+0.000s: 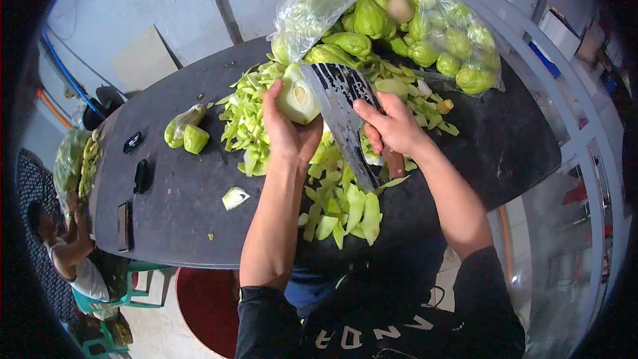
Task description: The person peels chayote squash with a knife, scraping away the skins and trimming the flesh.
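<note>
My left hand [290, 126] holds a peeled, cut pale green chayote [298, 96], its cut face with the seed turned up. In my right hand [393, 126] is a wide knife [342, 116] with a wooden handle, its blade wet and streaked. The blade lies right beside the chayote; whether they touch I cannot tell. Green peelings and slices [249, 110] are heaped under and around both hands. Behind them, a clear plastic bag [299, 20] holds many whole green chayotes [371, 18].
Chayote pieces [195, 138] and a small white piece [234, 198] lie on the dark table [179, 219]. Dark small objects [141, 176] and a phone-like object [124, 226] are near its left end. A seated person [73, 256] is beyond, beside bagged greens [70, 153]. Metal rails stand right.
</note>
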Tool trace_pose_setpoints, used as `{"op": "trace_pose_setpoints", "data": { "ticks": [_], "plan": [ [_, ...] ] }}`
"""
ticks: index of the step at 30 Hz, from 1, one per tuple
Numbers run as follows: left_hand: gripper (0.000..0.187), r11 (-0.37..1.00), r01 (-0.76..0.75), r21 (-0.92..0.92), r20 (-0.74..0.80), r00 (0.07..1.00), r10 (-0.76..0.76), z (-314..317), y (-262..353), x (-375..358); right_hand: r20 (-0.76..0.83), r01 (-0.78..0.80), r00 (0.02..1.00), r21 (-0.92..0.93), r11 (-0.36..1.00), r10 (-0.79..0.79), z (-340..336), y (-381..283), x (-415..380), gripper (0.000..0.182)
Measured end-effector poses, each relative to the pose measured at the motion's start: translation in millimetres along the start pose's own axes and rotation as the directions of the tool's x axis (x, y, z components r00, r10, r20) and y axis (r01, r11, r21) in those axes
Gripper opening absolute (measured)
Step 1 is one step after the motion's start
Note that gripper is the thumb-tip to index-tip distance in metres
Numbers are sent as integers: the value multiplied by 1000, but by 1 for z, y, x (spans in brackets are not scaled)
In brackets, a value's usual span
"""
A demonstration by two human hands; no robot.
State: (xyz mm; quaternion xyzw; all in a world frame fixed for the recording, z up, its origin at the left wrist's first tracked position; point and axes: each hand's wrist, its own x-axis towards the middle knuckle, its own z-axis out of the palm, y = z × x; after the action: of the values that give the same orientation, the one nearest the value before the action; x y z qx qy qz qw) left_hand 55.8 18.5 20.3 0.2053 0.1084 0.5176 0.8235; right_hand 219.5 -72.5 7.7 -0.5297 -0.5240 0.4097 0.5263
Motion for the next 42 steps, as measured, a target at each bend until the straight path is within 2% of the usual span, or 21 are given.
{"op": "trace_pose_setpoints", "data": {
  "ticks": [6, 9, 20, 25, 28, 30, 31, 32, 33, 34, 35, 36, 37, 38, 39, 41, 42],
  "plan": [
    [49, 998, 4, 60, 58, 998, -7, 3, -11, -7, -9, -24, 1000, 122, 992, 26, 5, 2, -1, 30],
    [54, 993, 83, 83, 99, 991, -91, 3, -16, -11, -1, -38, 999, 203, 978, 39, 7, -1, -3, 29],
    [59, 972, 52, 228, 127, 988, -83, -9, -23, -2, -21, -18, 999, 233, 972, 23, 10, 3, 0, 27],
    [58, 971, 96, 217, 124, 984, -125, -7, -21, -4, -34, -14, 999, 232, 973, 22, 8, 0, 0, 27],
    [55, 969, 79, 235, 138, 984, -114, -3, -18, -6, 44, -35, 999, 233, 972, 25, 2, -10, -4, 27],
    [53, 966, 48, 254, 155, 984, -90, 0, -16, -6, 35, 7, 999, 137, 991, -12, -4, -12, -6, 23],
    [51, 981, 10, 194, 149, 988, -39, 1, -12, -5, 35, 8, 999, 138, 990, -13, -8, -15, -9, 23],
    [49, 991, -32, 133, 142, 990, 13, 1, -6, -3, -21, 100, 995, 80, 992, -99, -12, -19, -11, 22],
    [48, 999, -24, 24, 311, 950, 16, 2, 5, 1, -70, 192, 979, 18, 981, -190, -14, -22, -11, 20],
    [47, 992, -113, 59, 195, 976, 100, 3, 7, 1, -156, 218, 961, -78, 973, -228, -13, -24, -12, 17],
    [47, 975, -199, 102, 80, 978, 191, 5, 9, 1, -150, 224, 961, -77, 972, -233, -6, -25, -13, 17],
    [47, 973, -207, 103, 80, 977, 199, 3, 10, 3, -210, 332, 886, -339, 881, -414, 5, -24, -16, 18],
    [46, 960, -271, 74, -1, 962, 272, -1, 9, 6, -218, 381, 779, -580, 720, -588, 16, -23, -18, 18],
    [45, 942, -332, 53, -85, 938, 336, -6, 8, 7, -75, 448, 704, -725, 524, -706, 25, -17, -17, 17],
    [45, 942, -330, 59, -85, 939, 334, -6, 6, 7, 62, 517, 673, -752, 409, -737, 34, -6, -17, 11],
    [44, 909, -413, 60, -97, 903, 418, -7, 2, 7, 173, 520, 696, -791, 324, -697, 54, -4, -29, 15],
    [44, 896, -443, 0, -17, 896, 443, -12, 1, 9, 171, 517, 698, -792, 324, -696, 61, -6, -33, 15]
  ]
}}
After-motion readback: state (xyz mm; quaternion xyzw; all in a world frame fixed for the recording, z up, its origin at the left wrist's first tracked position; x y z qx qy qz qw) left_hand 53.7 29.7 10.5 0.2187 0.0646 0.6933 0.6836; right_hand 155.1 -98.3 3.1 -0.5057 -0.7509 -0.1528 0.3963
